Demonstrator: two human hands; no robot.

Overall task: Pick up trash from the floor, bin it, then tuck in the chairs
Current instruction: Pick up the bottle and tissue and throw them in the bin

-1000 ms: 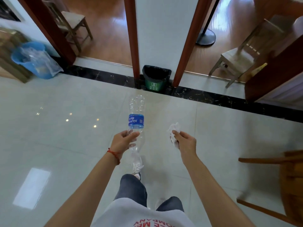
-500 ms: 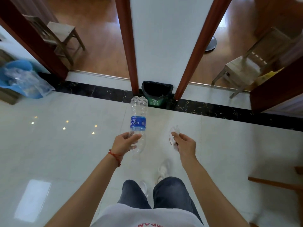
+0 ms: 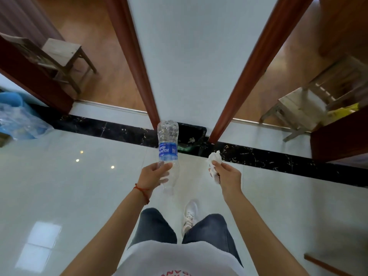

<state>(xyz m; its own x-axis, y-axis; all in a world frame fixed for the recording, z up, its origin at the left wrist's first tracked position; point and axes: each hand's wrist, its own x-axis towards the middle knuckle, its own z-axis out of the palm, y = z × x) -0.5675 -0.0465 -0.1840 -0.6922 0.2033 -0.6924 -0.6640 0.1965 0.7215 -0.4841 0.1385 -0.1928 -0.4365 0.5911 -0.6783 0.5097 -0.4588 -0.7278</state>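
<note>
My left hand (image 3: 154, 175) grips an empty clear plastic bottle (image 3: 167, 142) with a blue label, held upside down with its base pointing away from me. My right hand (image 3: 226, 177) pinches a crumpled white tissue (image 3: 214, 159). A small black trash bin (image 3: 192, 136) with a green panel stands against the white wall between two red-brown door frames, just beyond the bottle, which partly hides it. Something white lies inside the bin.
A wooden chair (image 3: 59, 56) stands in the room at the left, another chair (image 3: 310, 102) in the room at the right. A blue bin (image 3: 12, 114) with a clear bag sits at the far left. A black marble strip (image 3: 278, 158) crosses the glossy tile floor.
I have walked closer to the black bin; it now sits just behind the bottle. Both hands keep their hold. The wooden chair at the lower right has nearly left the view.
</note>
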